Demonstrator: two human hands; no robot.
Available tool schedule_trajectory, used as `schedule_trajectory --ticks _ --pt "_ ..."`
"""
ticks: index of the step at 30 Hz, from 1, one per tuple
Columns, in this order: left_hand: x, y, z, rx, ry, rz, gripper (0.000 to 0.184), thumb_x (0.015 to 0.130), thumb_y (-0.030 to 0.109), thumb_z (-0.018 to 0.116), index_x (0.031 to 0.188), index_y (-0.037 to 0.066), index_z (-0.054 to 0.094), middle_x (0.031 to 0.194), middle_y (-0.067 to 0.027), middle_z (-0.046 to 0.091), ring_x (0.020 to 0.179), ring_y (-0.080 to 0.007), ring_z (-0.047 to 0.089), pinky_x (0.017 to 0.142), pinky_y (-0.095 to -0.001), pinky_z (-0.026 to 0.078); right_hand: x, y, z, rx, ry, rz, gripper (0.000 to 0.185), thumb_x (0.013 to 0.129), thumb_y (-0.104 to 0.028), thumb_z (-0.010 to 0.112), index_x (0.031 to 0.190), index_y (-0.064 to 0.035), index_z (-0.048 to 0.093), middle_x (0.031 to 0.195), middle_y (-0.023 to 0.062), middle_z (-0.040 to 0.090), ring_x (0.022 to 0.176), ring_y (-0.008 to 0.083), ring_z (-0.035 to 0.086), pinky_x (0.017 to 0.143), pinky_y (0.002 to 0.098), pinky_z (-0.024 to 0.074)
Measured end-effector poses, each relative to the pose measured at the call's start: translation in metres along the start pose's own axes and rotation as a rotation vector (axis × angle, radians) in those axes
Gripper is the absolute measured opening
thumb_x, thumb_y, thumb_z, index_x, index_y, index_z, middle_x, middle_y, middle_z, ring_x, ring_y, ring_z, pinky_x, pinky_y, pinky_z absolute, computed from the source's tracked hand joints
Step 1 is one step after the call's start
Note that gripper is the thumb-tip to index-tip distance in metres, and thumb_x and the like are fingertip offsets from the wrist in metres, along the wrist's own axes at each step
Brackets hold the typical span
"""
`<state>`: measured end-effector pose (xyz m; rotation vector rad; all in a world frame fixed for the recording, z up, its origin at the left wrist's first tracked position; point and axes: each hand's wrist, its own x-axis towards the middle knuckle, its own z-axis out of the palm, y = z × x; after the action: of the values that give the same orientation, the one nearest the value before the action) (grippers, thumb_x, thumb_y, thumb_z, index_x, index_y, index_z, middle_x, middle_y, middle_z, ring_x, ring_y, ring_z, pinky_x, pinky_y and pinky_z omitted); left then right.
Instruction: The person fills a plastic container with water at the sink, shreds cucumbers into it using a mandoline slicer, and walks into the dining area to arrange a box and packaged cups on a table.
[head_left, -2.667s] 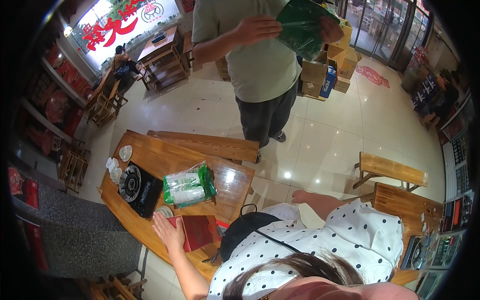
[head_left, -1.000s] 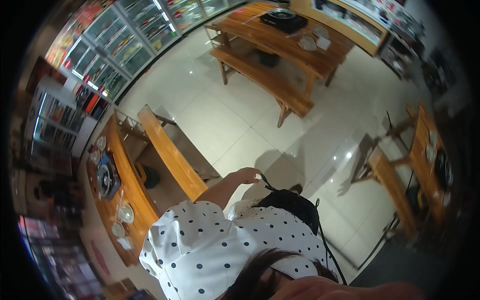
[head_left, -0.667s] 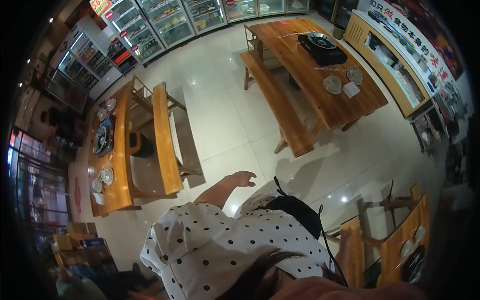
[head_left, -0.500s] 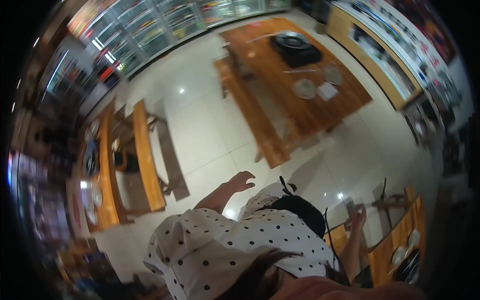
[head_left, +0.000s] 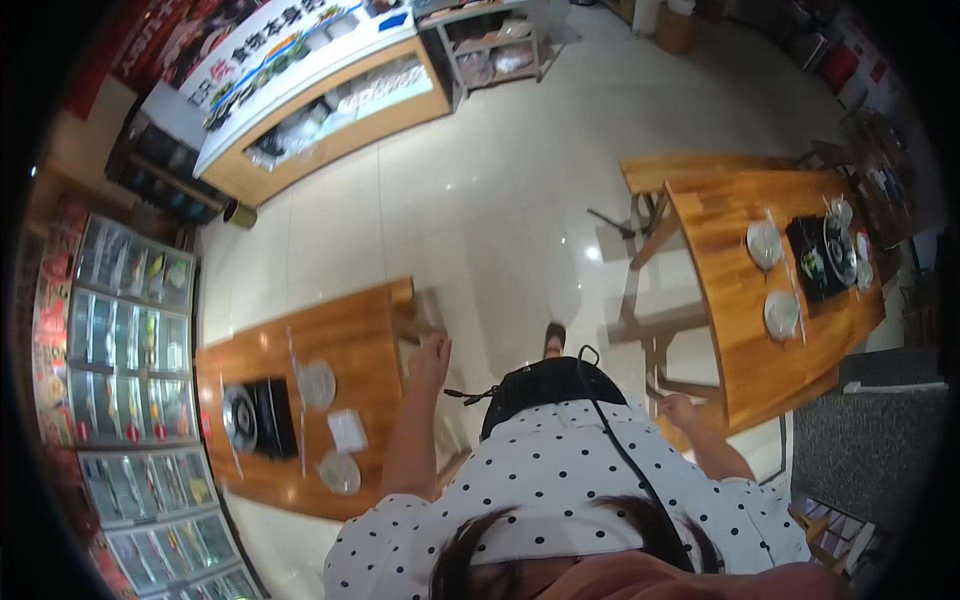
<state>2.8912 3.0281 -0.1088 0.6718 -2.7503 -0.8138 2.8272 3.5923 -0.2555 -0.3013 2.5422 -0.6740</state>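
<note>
My left hand (head_left: pixel 430 358) hangs forward beside the edge of the left wooden table (head_left: pixel 290 325), its fingers curled in with nothing seen in them. On that table are a portable stove (head_left: pixel 258 418), two stacks of wrapped dishes (head_left: pixel 317 384) and a white napkin packet (head_left: pixel 348 431). My right hand (head_left: pixel 680 408) is loosely closed near the corner of the right wooden table (head_left: pixel 715 290), also holding nothing that shows. A black bag (head_left: pixel 535 388) with a cord lies against my front.
Tiled floor (head_left: pixel 480 230) runs between the tables. Ahead is a serving counter (head_left: pixel 330 110) with a metal shelf rack (head_left: pixel 495 55) beside it. Glass-door fridges (head_left: pixel 135 380) line the left. A bench (head_left: pixel 700 170) stands behind the right table, which carries another stove (head_left: pixel 825 255).
My view has swung to the right: the fridges and stove table are now on the left, the counter ahead. My left hand's fingers, apart before, have curled in.
</note>
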Motion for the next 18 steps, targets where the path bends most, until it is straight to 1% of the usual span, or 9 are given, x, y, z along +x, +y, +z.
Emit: schedule_trajectory --ticks 1,3,6,9,11,13,16,17,18 --pt "0.059 -0.005 0.019 -0.042 -0.031 -0.041 0.021 0.089 0.029 0.055 0.091 0.010 0.062 0.075 -0.0170 0.063 0.073 -0.0356 0.061 0.064 -0.0436 0.048 0.045 -0.035 -0.021 -0.065 -0.014 -0.048 0.023 0.081 -0.017 0.059 0.100 -0.0050 0.065 0.090 0.0193 0.065 0.082 0.0331 0.063 0.071 0.0390 0.0498" --pt "0.125 -0.014 0.039 -0.007 -0.164 -0.087 0.022 0.087 0.028 0.055 0.095 0.008 0.062 0.081 -0.0180 0.063 0.080 -0.0361 0.061 0.069 -0.0432 0.047 0.138 -0.088 -0.044 0.137 0.085 0.119 0.020 0.077 -0.016 0.060 0.094 -0.0065 0.065 0.089 0.0188 0.064 0.086 0.0353 0.061 0.076 0.0417 0.0490" --pt "0.199 -0.013 0.047 0.094 -0.376 -0.103 0.025 0.084 0.028 0.057 0.099 0.009 0.064 0.086 -0.0181 0.065 0.084 -0.0358 0.061 0.073 -0.0423 0.048 0.270 -0.170 -0.122 0.221 0.195 -0.081 0.029 0.079 -0.015 0.060 0.106 -0.0046 0.061 0.098 0.0169 0.063 0.093 0.0348 0.060 0.082 0.0399 0.0479" --pt "0.288 -0.023 0.067 0.144 -0.494 -0.156 0.029 0.078 0.027 0.061 0.103 0.012 0.065 0.090 -0.0163 0.066 0.088 -0.0336 0.062 0.077 -0.0406 0.049 0.388 -0.237 -0.244 0.159 0.333 -0.286 0.029 0.077 -0.018 0.066 0.103 -0.0057 0.064 0.098 0.0136 0.065 0.095 0.0321 0.060 0.090 0.0380 0.0433" --pt "0.368 -0.036 0.090 0.129 -0.524 -0.199 0.032 0.075 0.026 0.064 0.104 0.013 0.065 0.089 -0.0143 0.066 0.089 -0.0313 0.063 0.079 -0.0394 0.049 0.463 -0.251 -0.304 0.040 0.388 -0.303 0.023 0.077 -0.017 0.064 0.097 -0.0042 0.066 0.085 0.0124 0.067 0.083 0.0299 0.064 0.080 0.0365 0.0482" --pt "0.468 -0.015 0.096 0.105 -0.577 -0.330 0.034 0.072 0.025 0.066 0.104 0.014 0.065 0.087 -0.0129 0.066 0.088 -0.0296 0.063 0.079 -0.0385 0.050 0.530 -0.248 -0.346 0.241 0.399 -0.099 0.020 0.077 -0.016 0.063 0.092 -0.0030 0.066 0.076 0.0123 0.067 0.072 0.0287 0.064 0.070 0.0361 0.0497" --pt "0.634 0.047 0.112 0.212 -0.623 -0.056 0.038 0.067 0.026 0.073 0.102 0.016 0.066 0.082 -0.0082 0.067 0.081 -0.0232 0.065 0.076 -0.0369 0.051 0.589 -0.215 -0.367 0.500 0.361 0.276 0.017 0.078 -0.015 0.059 0.084 0.0000 0.065 0.066 0.0131 0.065 0.055 0.0272 0.062 0.055 0.0359 0.0495" --pt "0.697 0.076 0.125 0.213 -0.631 0.019 0.039 0.066 0.027 0.074 0.102 0.016 0.066 0.081 -0.0071 0.067 0.080 -0.0215 0.065 0.075 -0.0365 0.051 0.598 -0.200 -0.369 0.627 0.312 0.345 0.016 0.079 -0.015 0.057 0.077 0.0001 0.063 0.067 0.0123 0.065 0.058 0.0267 0.063 0.059 0.0369 0.0498" --pt "0.757 0.100 0.138 0.207 -0.622 0.155 0.038 0.067 0.027 0.075 0.101 0.013 0.065 0.073 -0.0048 0.067 0.071 -0.0181 0.065 0.069 -0.0341 0.052 0.599 -0.183 -0.362 0.484 0.221 0.370 0.019 0.077 -0.018 0.057 0.078 -0.0007 0.064 0.072 0.0137 0.066 0.064 0.0286 0.063 0.063 0.0375 0.0501"
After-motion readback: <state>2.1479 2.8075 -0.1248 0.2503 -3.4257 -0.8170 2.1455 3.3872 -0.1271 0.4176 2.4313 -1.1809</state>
